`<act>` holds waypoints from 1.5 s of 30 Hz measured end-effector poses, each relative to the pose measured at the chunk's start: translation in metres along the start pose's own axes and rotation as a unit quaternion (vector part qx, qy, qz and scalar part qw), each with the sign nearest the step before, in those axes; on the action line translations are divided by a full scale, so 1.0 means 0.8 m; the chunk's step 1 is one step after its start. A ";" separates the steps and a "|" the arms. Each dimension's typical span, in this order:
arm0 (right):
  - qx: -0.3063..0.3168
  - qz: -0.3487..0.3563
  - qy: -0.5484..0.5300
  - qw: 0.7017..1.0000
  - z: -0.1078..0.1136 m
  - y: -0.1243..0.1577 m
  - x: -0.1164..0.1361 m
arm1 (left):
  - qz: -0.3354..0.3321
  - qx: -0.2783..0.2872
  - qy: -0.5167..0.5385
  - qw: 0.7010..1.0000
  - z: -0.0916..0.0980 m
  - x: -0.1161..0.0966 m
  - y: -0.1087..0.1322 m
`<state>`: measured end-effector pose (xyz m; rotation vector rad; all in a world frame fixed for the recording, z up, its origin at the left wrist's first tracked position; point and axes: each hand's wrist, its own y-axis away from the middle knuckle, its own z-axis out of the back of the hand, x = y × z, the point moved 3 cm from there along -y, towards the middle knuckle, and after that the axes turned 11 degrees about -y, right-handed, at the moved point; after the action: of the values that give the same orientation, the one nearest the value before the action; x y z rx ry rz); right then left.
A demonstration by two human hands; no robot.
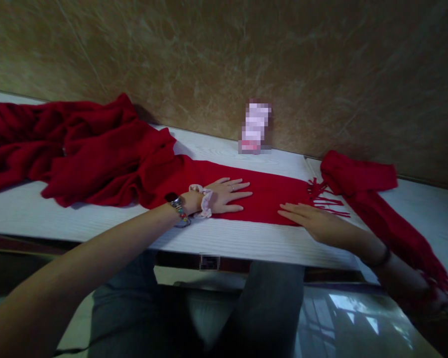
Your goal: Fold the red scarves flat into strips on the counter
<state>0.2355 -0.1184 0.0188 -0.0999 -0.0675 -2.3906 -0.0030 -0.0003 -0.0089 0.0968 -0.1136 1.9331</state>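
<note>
A red scarf (269,191) lies across a white wood-grain table, its fringed end spread flat toward the right. My left hand (226,195) rests palm down on the flat part with its fingers spread; a scrunchie, a watch and a bead bracelet circle that wrist. Near the fringe, my right hand (306,219) touches the scarf's near edge, fingers stretched out. Neither hand grips the cloth. To the left, the fabric bunches into a large crumpled heap (93,154).
Another red fringed scarf (362,179) lies folded at the right. A blurred pink phone-like object (254,128) leans against the marbled brown wall (194,64) behind the table (246,243). My legs (127,308) are below the table's front edge.
</note>
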 end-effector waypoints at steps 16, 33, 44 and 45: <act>-0.161 -0.073 0.001 0.984 -0.025 0.051 -0.013 | 0.035 0.029 0.003 0.999 0.008 0.002 -0.002; -0.342 -0.154 0.031 0.926 -0.027 0.055 -0.024 | 0.036 0.001 0.022 0.999 -0.001 0.006 0.000; -0.323 -0.179 -0.038 0.929 -0.020 0.049 -0.022 | 0.052 0.001 -0.047 0.998 0.015 -0.020 0.028; -0.330 -0.184 -0.036 0.925 -0.019 0.049 -0.022 | 0.041 -0.003 -0.033 0.999 0.013 -0.024 0.032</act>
<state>0.2744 -0.1363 0.0028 -0.5324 0.7531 -2.6809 -0.0197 -0.0286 -0.0014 0.1530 -0.1702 2.0118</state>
